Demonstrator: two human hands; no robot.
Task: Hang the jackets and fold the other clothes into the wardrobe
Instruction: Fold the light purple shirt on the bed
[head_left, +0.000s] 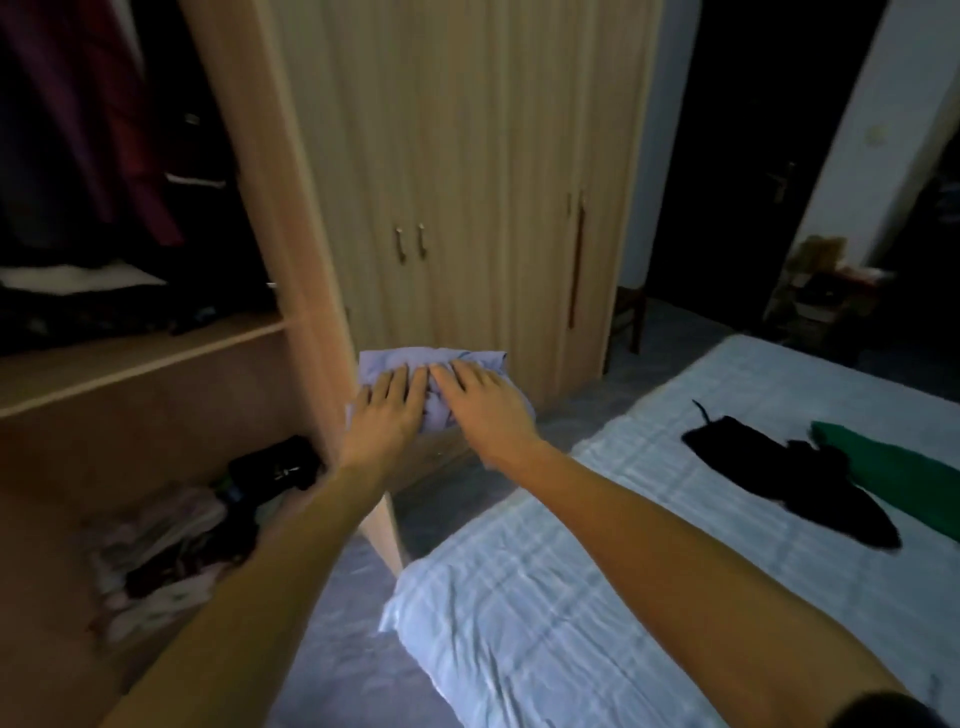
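A folded light-blue garment (434, 360) is held up in the air in front of the wardrobe's open side panel (291, 218). My left hand (387, 410) and my right hand (485, 402) lie side by side on top of it, fingers stretched forward, thumbs hidden beneath the cloth. To the left the wardrobe stands open: dark and red clothes (104, 130) hang above a wooden shelf (145, 353). Below the shelf sits a pile of folded clothes (166, 540). On the bed at right lie a black garment (789, 478) and a green garment (893, 478).
The bed (597, 597) with a pale checked sheet fills the lower right, its corner close to the wardrobe panel. Closed wardrobe doors (457, 182) stand straight ahead. A dark doorway (727, 156) and clutter (826, 291) are at the far right. A narrow strip of floor (467, 488) runs between bed and wardrobe.
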